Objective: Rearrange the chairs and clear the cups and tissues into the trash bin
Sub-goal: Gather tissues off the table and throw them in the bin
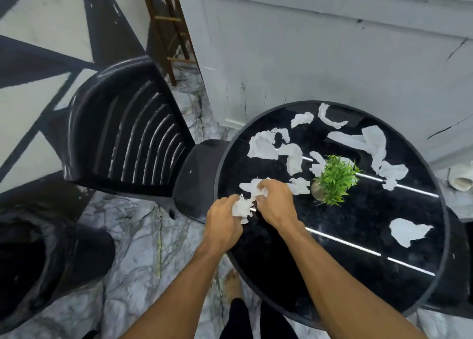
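Several torn white tissues (263, 146) lie scattered over the round black table (345, 249). My left hand (224, 223) is closed on a crumpled wad of tissue (242, 206) at the table's left edge. Right beside it, my right hand (275, 200) pinches another tissue piece (252, 186) that still rests partly on the tabletop. A black plastic chair (125, 131) with a slatted back stands left of the table, its seat tucked against the rim. A second black chair (38, 262) fills the lower left corner. No trash bin shows.
A small green potted plant (335, 178) stands mid-table among the tissues. A pale cup-like object (460, 180) lies on the floor at the right edge. A wooden stool (169, 31) stands by the grey wall. The floor is marbled; my bare foot (231, 285) is near the table.
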Demonstrator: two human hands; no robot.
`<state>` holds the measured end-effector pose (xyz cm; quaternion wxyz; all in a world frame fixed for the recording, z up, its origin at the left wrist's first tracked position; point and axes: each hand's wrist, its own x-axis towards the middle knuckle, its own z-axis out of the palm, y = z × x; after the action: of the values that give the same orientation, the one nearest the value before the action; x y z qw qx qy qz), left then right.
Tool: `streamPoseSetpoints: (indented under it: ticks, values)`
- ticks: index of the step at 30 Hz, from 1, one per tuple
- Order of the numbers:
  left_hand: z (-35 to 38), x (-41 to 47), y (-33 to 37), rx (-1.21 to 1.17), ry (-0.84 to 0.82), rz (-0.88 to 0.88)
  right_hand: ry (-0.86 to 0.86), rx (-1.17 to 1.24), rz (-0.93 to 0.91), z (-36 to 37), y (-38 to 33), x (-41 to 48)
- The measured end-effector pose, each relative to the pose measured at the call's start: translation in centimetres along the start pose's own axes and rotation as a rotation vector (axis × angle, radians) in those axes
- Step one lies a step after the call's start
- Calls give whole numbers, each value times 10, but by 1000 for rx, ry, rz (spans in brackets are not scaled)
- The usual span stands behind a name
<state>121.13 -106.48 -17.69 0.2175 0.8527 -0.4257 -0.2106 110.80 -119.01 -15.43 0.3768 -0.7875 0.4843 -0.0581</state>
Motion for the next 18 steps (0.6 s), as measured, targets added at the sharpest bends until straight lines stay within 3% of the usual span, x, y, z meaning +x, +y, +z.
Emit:
streamPoseSetpoints:
  ticks: [6,12,18]
  values:
    - [-11,-6,4,-63,66,-36,-69,-24,53,-5,10,-7]
    - [-17,-12,9,-143,-39,-47,-101,-98,-88,0,6,-7]
    - [-24,-14,17,-208,98,-78,50,218,125,-24,10,-12]
